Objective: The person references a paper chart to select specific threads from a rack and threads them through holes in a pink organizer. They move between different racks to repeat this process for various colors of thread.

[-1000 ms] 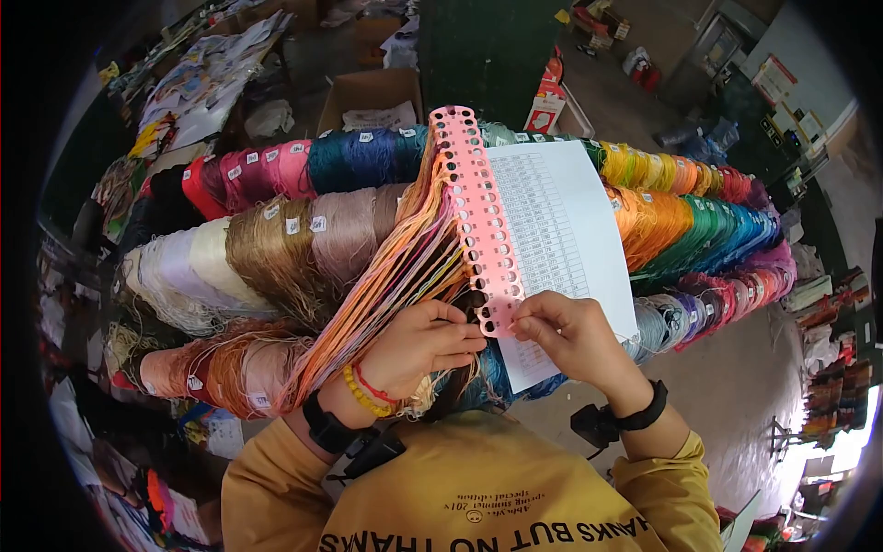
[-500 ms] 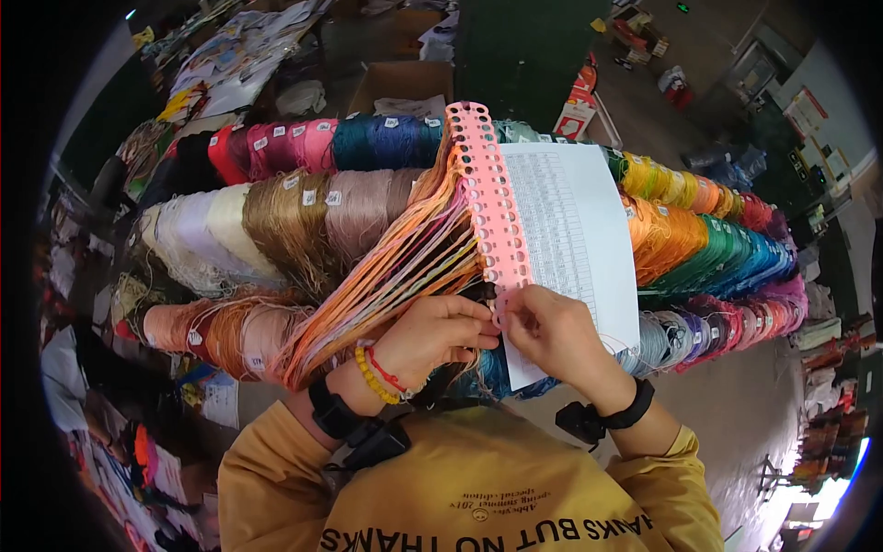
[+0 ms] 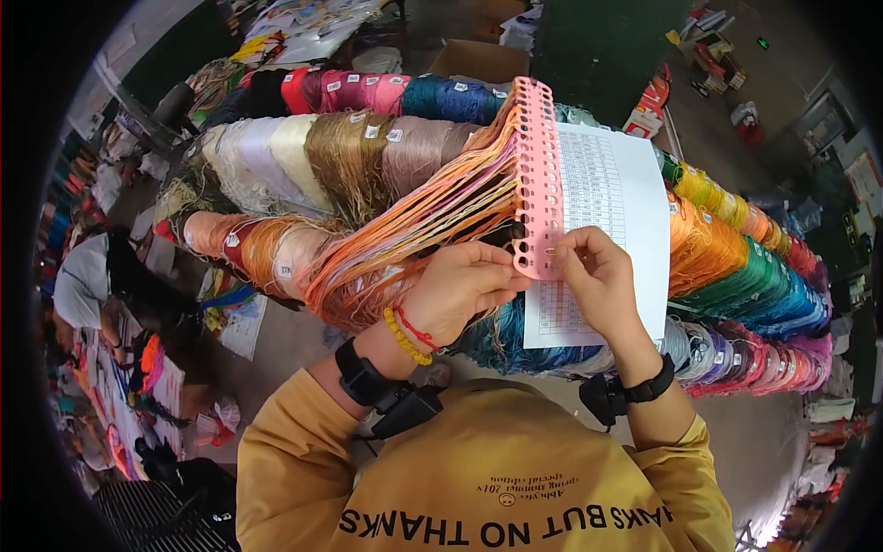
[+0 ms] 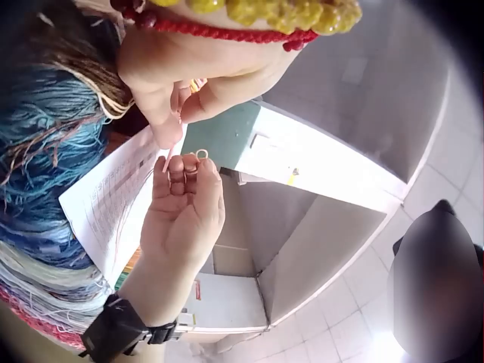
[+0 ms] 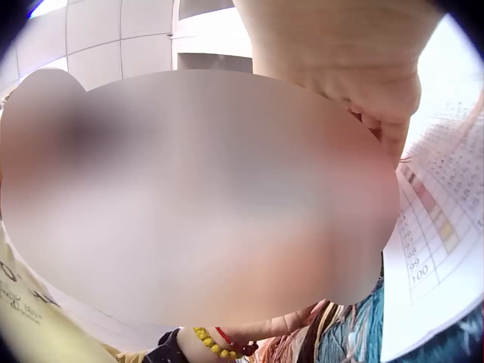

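Note:
A long pink punched thread card (image 3: 541, 184), with rows of holes down both edges, lies over the thread cones. Orange, pink, purple and yellow thread strands (image 3: 414, 221) hang from its left holes. My left hand (image 3: 464, 290) pinches the card's lower left corner between thumb and fingers. At the lower right edge, my right hand (image 3: 600, 276) has its fingers curled, thumb against fingertips. A fine thread (image 4: 202, 154) makes a small loop at those fingertips in the left wrist view. A printed number sheet (image 3: 625, 193) lies beneath the card.
Large thread cones (image 3: 267, 161) stand in rows on both sides, bearing small labels. Orange and green cones (image 3: 708, 244) are to the right. A cardboard box (image 3: 478, 60) stands behind the rack. Another person (image 3: 83, 281) is bent over a cluttered table at the left.
The head view has swung, so card and cones sit higher and further right. My right hand has drawn back from over the card's lower end to its right edge. My left hand stays at the corner.

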A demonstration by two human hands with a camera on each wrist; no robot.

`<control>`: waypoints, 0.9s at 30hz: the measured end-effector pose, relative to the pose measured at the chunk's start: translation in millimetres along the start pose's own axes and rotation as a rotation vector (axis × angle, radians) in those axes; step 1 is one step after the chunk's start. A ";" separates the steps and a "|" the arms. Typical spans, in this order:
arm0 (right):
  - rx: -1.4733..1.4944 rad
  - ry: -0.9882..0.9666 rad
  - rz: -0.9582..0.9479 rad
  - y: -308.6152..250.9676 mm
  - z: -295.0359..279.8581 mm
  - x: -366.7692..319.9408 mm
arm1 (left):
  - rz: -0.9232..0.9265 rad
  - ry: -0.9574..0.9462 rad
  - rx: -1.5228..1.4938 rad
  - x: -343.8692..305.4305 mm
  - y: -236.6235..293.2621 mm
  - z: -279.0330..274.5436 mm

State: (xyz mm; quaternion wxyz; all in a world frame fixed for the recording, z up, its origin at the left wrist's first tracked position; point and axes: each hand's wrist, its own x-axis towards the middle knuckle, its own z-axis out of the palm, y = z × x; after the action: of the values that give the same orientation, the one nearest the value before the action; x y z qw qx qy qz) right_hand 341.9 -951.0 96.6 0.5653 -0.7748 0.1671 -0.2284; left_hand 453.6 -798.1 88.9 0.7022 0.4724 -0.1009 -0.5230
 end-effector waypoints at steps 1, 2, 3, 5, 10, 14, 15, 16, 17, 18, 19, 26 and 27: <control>0.053 -0.001 -0.014 -1.6 0.1 0.0 | 0.007 0.025 -0.056 -2.9 -2.2 1.2; 0.059 -0.009 -0.022 -1.0 0.1 -0.4 | 0.013 0.048 -0.112 -5.1 -4.6 3.2; 0.065 -0.016 -0.031 1.3 0.8 -0.9 | 0.024 0.058 -0.140 -7.1 -7.5 5.3; 0.015 -0.030 -0.095 4.8 3.4 -1.6 | 0.048 0.081 -0.198 -10.1 -12.7 6.8; -0.265 -0.065 -0.233 -8.1 7.1 -4.0 | 0.091 0.054 -0.164 -4.6 -24.0 11.3; -0.398 -0.072 -0.313 -16.9 9.1 -3.8 | 0.131 0.078 -0.133 0.2 -30.6 13.8; -0.436 -0.071 -0.349 -16.8 9.7 -3.3 | 0.141 0.085 -0.133 0.8 -30.9 14.6; -0.474 -0.071 -0.383 -16.5 10.6 -3.0 | 0.151 0.093 -0.133 1.1 -31.2 15.1; -0.503 -0.069 -0.409 -16.4 11.8 -2.7 | 0.160 0.102 -0.134 1.5 -31.6 15.5; -0.533 -0.067 -0.435 -16.2 13.1 -2.3 | 0.176 0.090 -0.137 2.2 -32.0 15.7; -0.562 -0.064 -0.462 -16.7 13.7 -1.7 | 0.192 0.078 -0.140 3.3 -32.2 15.7; -0.551 -0.132 -0.241 -26.6 10.2 -6.4 | 0.159 0.086 0.287 4.1 -21.2 10.5; -0.525 -0.171 -0.151 -29.1 6.5 -6.8 | 0.133 0.080 0.285 2.2 -17.2 7.3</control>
State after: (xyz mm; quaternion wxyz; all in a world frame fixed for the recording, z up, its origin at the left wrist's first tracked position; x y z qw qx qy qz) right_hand 339.7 -933.4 121.6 0.3388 -0.9213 0.1143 -0.1527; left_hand 439.0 -804.2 78.8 0.6647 0.5798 -0.1771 -0.4367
